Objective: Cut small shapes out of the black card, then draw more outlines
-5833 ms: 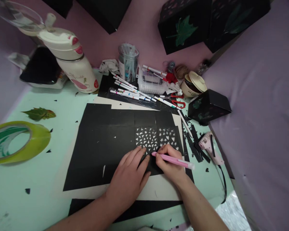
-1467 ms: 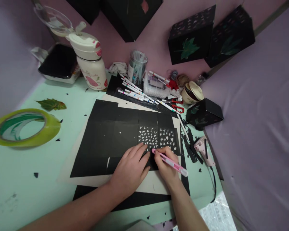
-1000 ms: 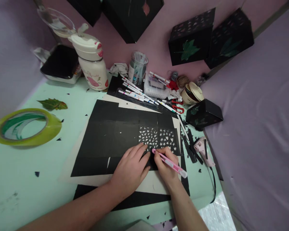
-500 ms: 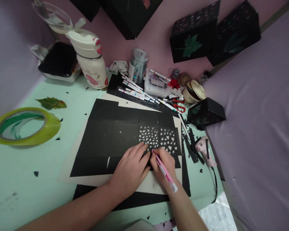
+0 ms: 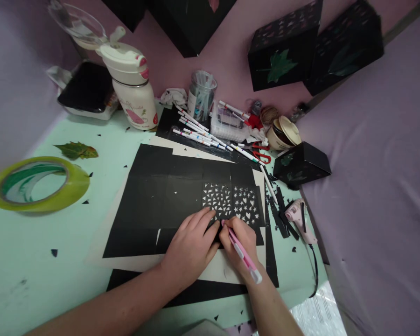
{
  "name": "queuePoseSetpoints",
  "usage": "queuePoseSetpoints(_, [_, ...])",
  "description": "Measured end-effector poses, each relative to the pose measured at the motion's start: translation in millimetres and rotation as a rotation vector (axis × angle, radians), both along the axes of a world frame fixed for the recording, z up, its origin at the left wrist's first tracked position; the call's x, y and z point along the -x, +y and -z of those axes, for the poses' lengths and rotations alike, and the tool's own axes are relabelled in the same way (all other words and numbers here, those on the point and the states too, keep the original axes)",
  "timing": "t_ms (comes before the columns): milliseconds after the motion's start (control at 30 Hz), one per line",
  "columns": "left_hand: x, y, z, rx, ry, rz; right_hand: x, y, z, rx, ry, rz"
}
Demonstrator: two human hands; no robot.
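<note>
Head view, looking down on a mint-green table (image 5: 28, 261). We see the left hand (image 5: 191, 247) pressed flat, fingers spread and holding nothing, on a sheet of black paper (image 5: 154, 200) that lies over a pale backing board (image 5: 101, 242). The right hand (image 5: 240, 245) is closed in a pen grip round a pink craft knife (image 5: 243, 252), whose tip meets the paper at the lower edge of a panel of small cut-out triangles (image 5: 217, 201); a second panel of hearts and stars (image 5: 247, 210) sits just beside it to the right.

The left fingertips (image 5: 213, 225) lie almost touching the knife tip — we judge this the chief hazard, since a slip of the blade toward them would nick a finger. A pull carried too far could also run one cut into a neighbouring opening and tear the thin bridges between the triangles. Were the flat hand to ease off, the sheet could shift on the board and the line would wander.

Around the work: black paper scraps (image 5: 280, 214) and a pink glue gun (image 5: 299, 217) to the right, white markers (image 5: 199, 133) and red-handled scissors (image 5: 261, 154) beyond the sheet, a roll of green tape (image 5: 38, 184) and a leaf (image 5: 76, 150) at left — all well apart from the blade.
</note>
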State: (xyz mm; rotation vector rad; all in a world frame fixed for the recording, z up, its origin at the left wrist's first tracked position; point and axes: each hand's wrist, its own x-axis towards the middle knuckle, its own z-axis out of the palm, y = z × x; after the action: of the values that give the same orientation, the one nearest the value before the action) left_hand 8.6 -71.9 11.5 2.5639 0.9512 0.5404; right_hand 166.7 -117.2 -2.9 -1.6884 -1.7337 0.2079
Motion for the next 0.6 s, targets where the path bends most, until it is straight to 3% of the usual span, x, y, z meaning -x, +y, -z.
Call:
queuePoseSetpoints(167, [-0.7,0.6,-0.6,-0.026,-0.004,0.005,0.1,0.5,0.8,-0.043,-0.017,-0.048])
queuePoseSetpoints(600, [-0.7,1.5,-0.1,-0.019,-0.003,0.006,0.9,0.3,-0.2,-0.021,-0.002,-0.008])
